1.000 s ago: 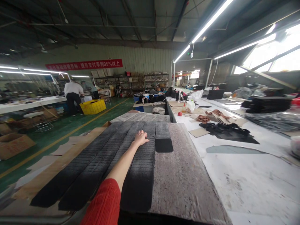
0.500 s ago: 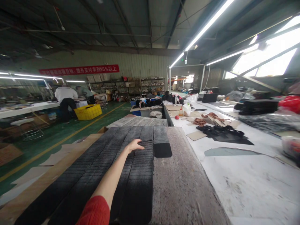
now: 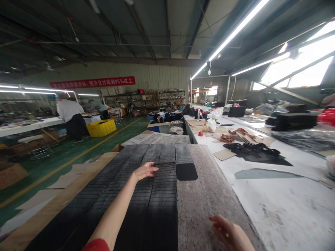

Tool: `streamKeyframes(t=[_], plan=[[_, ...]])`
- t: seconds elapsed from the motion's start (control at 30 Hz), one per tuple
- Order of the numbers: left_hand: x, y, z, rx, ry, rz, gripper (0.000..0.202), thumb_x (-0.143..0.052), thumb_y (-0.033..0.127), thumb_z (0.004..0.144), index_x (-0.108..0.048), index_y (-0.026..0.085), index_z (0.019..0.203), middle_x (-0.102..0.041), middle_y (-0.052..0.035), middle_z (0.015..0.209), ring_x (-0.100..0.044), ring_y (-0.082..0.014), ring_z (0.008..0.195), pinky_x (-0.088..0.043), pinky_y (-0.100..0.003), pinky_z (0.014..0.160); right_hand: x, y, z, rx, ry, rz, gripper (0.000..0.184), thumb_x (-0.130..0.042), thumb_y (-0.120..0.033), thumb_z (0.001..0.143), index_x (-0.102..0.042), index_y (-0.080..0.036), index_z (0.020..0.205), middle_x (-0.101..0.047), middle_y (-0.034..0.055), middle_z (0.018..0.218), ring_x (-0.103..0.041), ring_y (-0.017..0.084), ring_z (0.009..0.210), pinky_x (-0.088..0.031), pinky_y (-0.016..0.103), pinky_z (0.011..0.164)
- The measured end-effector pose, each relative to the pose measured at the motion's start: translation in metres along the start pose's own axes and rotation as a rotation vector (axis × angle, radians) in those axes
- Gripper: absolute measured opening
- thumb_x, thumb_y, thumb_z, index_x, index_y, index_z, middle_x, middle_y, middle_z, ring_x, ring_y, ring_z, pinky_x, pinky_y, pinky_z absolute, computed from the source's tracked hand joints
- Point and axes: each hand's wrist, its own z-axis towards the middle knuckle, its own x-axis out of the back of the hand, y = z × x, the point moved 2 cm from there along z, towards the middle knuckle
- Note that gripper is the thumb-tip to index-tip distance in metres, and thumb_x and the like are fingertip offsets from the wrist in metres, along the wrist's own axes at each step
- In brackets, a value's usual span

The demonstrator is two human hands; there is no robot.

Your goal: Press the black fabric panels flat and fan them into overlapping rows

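Rows of overlapping black fabric-like pieces [image 3: 125,195] cover most of the brown board in front of me. My left hand [image 3: 146,170] reaches out over them, its fingers closed on the far left corner of a black piece [image 3: 165,174] in the right-hand row. That piece's far edge looks slightly raised. Beyond it, one black piece [image 3: 186,171] with rounded corners shows its whole near end. Low on the right, my right hand [image 3: 229,232] hovers above bare board [image 3: 199,198], fingers apart and holding nothing. It is somewhat blurred.
A white-topped table [image 3: 277,209] runs along the right, bearing black straps [image 3: 252,150], a red ball [image 3: 200,134] and a glue-like bottle [image 3: 205,127]. Left, past a green floor, are a yellow crate [image 3: 102,129], a stool [image 3: 32,141] and a person [image 3: 70,113] bending at a long table.
My left hand has closed on the far edge of a black piece. My right hand has come into view at the lower right. The camera view has shifted slightly.
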Motion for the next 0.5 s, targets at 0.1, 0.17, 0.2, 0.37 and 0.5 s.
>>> streamKeyframes(t=[0.1, 0.17, 0.2, 0.37, 0.5], plan=[[-0.006, -0.001, 0.003, 0.008, -0.031, 0.051, 0.053, -0.087, 0.035, 0.060, -0.065, 0.012, 0.102, -0.070, -0.0105, 0.101, -0.068, -0.0200, 0.087, -0.053, -0.027, 0.072, -0.013, -0.014, 0.023, 0.011, -0.013, -0.032, 0.035, -0.047, -0.038, 0.084, -0.068, -0.020, 0.104, -0.071, 0.0055, 0.081, -0.066, 0.020, 0.070, -0.048, 0.029, 0.064], [-0.011, -0.002, 0.006, 0.006, -0.048, 0.078, 0.046, -0.086, 0.033, 0.060, -0.067, 0.012, 0.097, -0.071, -0.0087, 0.096, -0.067, -0.0200, 0.085, -0.053, -0.028, 0.072, -0.021, -0.026, 0.035, -0.006, -0.025, -0.031, 0.034, -0.047, -0.035, 0.082, -0.067, -0.018, 0.104, -0.071, 0.0063, 0.082, -0.065, 0.021, 0.071, -0.047, 0.030, 0.064], [-0.013, -0.002, 0.008, 0.001, -0.056, 0.088, 0.044, -0.086, 0.031, 0.060, -0.068, 0.012, 0.095, -0.071, -0.0078, 0.094, -0.067, -0.0205, 0.086, -0.053, -0.029, 0.074, -0.024, -0.032, 0.040, -0.019, -0.037, -0.021, 0.034, -0.047, -0.033, 0.082, -0.067, -0.017, 0.104, -0.071, 0.0065, 0.081, -0.065, 0.021, 0.070, -0.046, 0.030, 0.064], [-0.019, -0.005, 0.011, -0.041, -0.101, 0.091, 0.045, -0.088, 0.018, 0.050, -0.070, 0.013, 0.091, -0.073, -0.0067, 0.092, -0.067, -0.0254, 0.092, -0.051, -0.037, 0.089, -0.041, -0.054, 0.062, -0.072, -0.101, 0.009, 0.034, -0.053, -0.030, 0.082, -0.065, -0.014, 0.109, -0.070, 0.0079, 0.088, -0.064, 0.019, 0.071, -0.045, 0.029, 0.065], [-0.020, -0.005, -0.004, -0.115, -0.114, 0.006, 0.053, -0.083, 0.024, 0.060, -0.065, 0.013, 0.109, -0.071, -0.0102, 0.109, -0.065, -0.0270, 0.103, -0.048, -0.042, 0.098, -0.057, -0.065, 0.079, -0.133, -0.040, 0.050, 0.053, -0.068, -0.030, 0.075, -0.058, -0.011, 0.124, -0.068, 0.0110, 0.105, -0.063, 0.018, 0.077, -0.047, 0.029, 0.070]])
